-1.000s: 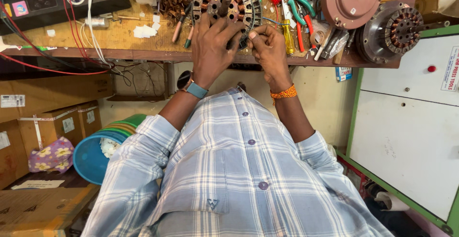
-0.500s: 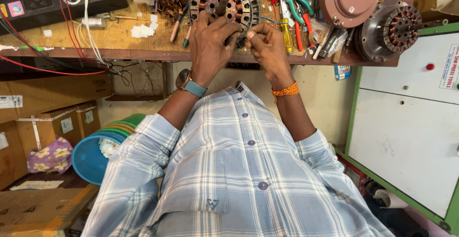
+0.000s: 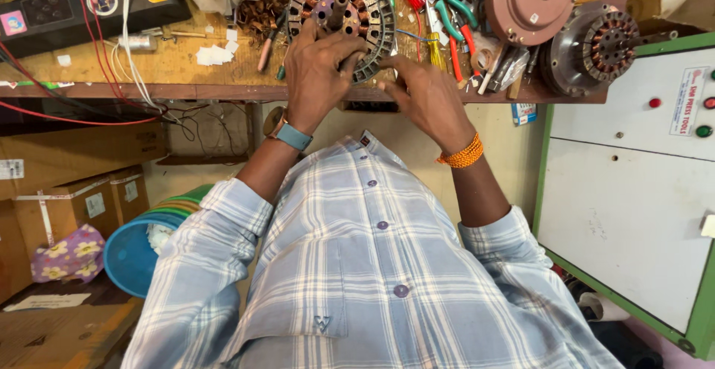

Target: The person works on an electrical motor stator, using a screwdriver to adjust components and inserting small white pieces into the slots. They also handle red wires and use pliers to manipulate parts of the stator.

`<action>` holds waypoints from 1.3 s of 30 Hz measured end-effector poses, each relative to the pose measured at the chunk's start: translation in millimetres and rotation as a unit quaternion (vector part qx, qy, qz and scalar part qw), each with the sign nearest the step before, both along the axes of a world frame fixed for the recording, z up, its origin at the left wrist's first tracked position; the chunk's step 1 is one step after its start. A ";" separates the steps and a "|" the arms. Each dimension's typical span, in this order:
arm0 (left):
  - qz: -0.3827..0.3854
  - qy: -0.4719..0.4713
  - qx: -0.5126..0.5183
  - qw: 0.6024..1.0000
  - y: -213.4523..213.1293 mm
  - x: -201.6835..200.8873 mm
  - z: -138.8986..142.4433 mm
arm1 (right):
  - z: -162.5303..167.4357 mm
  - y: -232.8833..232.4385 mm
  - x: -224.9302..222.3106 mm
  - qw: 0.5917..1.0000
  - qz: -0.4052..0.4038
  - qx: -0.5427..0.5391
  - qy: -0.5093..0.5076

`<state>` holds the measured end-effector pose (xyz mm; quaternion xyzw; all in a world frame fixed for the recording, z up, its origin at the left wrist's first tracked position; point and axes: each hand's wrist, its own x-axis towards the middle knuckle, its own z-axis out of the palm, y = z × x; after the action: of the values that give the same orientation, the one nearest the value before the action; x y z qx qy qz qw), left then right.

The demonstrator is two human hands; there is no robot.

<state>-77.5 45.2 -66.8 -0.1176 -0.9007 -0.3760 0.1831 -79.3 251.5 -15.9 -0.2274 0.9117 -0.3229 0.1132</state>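
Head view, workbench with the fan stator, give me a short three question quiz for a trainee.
1. True or false: the left hand rests on the stator.
2. Which wrist wears the orange band: A left, B right?
3. Fill in: the pink cover lies to the ___ of the stator in the picture.

Key: 1 true; 2 B; 3 right.

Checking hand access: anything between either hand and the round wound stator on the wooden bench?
Nothing visible. The left hand already rests on the near rim of the round copper-wound metal stator, on the wooden bench. The right hand is at the bench edge just beside it, with only bare bench between. Pliers and screwdrivers lie off to the side.
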 end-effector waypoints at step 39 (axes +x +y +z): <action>0.040 0.034 0.031 0.998 5.6 5.7 -10.7 | 18.2 -12.4 -14.0 0.995 -0.076 -0.040 0.049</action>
<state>-71.8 50.8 -77.5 -0.0888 -0.8856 -0.3922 0.2324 -93.3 239.1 2.3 -0.1774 0.9172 -0.3551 0.0348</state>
